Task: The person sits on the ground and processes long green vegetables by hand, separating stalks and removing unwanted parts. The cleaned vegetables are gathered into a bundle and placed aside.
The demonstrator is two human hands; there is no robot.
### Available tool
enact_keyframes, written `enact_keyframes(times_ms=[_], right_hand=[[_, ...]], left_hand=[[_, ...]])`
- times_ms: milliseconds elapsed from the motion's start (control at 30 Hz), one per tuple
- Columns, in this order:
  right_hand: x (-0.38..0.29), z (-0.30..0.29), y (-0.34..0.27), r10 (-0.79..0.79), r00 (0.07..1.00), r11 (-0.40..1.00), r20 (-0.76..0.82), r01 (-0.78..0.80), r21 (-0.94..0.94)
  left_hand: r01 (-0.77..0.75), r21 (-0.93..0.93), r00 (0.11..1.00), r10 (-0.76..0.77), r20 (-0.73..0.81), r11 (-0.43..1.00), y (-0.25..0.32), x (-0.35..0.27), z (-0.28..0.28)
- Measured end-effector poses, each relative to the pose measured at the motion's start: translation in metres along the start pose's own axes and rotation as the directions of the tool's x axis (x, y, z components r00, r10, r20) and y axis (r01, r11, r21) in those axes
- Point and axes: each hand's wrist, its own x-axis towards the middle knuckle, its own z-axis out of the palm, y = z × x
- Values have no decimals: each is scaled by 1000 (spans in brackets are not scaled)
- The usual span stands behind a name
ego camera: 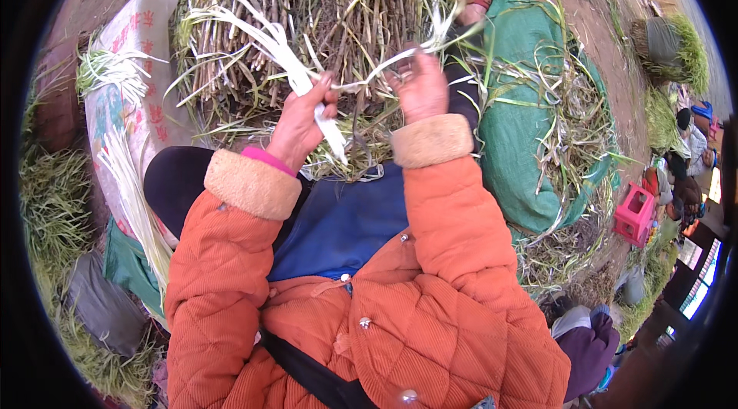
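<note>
My left hand (300, 120) is closed around a small bundle of peeled white leafy stalks (293, 71), whose cut ends stick out below the fist. From there a thin pale strand (377, 70) runs across to my right hand (424, 89). That hand pinches the strand, and long green-white leaves (441, 34) fan out above its fingers; the fingertips are partly hidden. Beyond both hands lies a large heap of unpeeled stalks (340, 22) with brownish stems and green leaves. Stripped leaf scraps (369, 138) cover the space just below the hands, above a blue apron (346, 219).
At left, a white sack (164, 11) with red writing carries peeled white stalks (130, 178) and another small bunch (118, 74). A green woven sack (513, 149) topped with leaf waste lies at right. Farther right are a pink plastic stool (634, 216) and a person in purple (585, 345).
</note>
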Motion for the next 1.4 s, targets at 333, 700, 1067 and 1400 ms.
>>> enact_keyframes(times_ms=[333,700,1067,1400], right_hand=[[72,-98,-114,-42,982,719,186,-99,687],[-10,90,-46,-364,851,920,378,267,286],[-138,-50,41,32,720,187,693,677,-712],[-124,-29,-18,-229,593,-221,772,741,-635]], left_hand=[[32,709,991,70,-114,704,66,-158,-34],[-34,698,976,-127,177,715,10,-4,60],[-204,523,979,176,104,828,53,22,24],[-331,483,933,357,41,811,96,25,7]])
